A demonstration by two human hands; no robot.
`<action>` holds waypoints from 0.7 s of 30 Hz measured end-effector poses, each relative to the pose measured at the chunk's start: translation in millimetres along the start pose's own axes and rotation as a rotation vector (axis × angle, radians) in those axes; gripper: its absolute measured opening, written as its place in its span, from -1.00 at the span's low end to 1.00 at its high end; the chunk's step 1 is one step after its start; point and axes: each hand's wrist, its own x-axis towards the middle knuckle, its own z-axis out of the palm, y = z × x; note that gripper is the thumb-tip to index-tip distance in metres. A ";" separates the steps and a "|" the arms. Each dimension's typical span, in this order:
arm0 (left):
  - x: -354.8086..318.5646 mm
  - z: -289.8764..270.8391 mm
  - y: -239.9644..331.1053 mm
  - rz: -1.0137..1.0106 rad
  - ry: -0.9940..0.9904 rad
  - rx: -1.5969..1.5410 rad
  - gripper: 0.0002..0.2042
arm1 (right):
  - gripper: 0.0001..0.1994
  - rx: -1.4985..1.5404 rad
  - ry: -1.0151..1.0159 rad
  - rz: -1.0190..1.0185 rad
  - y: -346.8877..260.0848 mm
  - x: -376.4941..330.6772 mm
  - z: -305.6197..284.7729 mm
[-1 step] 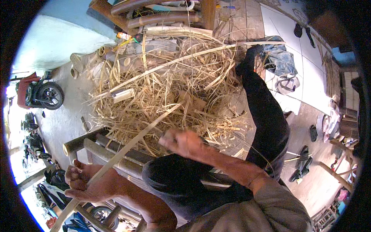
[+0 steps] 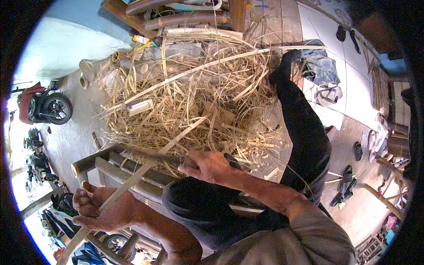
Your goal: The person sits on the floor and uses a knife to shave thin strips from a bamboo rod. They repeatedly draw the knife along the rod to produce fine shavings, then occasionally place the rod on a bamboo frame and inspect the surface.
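My left hand (image 2: 104, 207), at the lower left, is closed on a long pale bamboo strip (image 2: 183, 132). The strip runs slanting up from the lower edge, over my hand, to the heap of shavings. In my right hand (image 2: 210, 167) is a long, dark-bladed knife (image 2: 154, 154), gripped near my bent knee. Its blade points left and lies across the strip; whether it touches cannot be made out. The fingers of my right hand wrap round the handle, which is mostly hidden.
Bamboo shavings (image 2: 176, 97) cover the floor ahead. A bamboo bench frame (image 2: 137, 181) sits beside my legs. Another bamboo frame (image 2: 190, 20) stands at the far side. A motorbike wheel (image 2: 57, 108) is at left; sandals (image 2: 346, 185) lie at right.
My right hand has shifted slightly and is less blurred. The knife blade now shows plainly across the strip. My left hand and the strip are almost unchanged.
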 end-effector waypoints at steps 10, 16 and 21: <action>13.0 -16.7 -9.8 -0.001 -0.044 0.071 -0.56 | -0.43 0.004 -0.090 0.120 83.6 -23.9 48.5; 22.5 -24.0 -12.3 -0.121 0.048 -0.017 -0.53 | -0.38 0.003 -0.129 0.787 126.3 -22.1 22.8; 29.1 -35.2 -21.0 -0.045 -0.054 0.038 -0.55 | -0.55 -0.042 -0.206 0.486 117.3 -32.6 60.8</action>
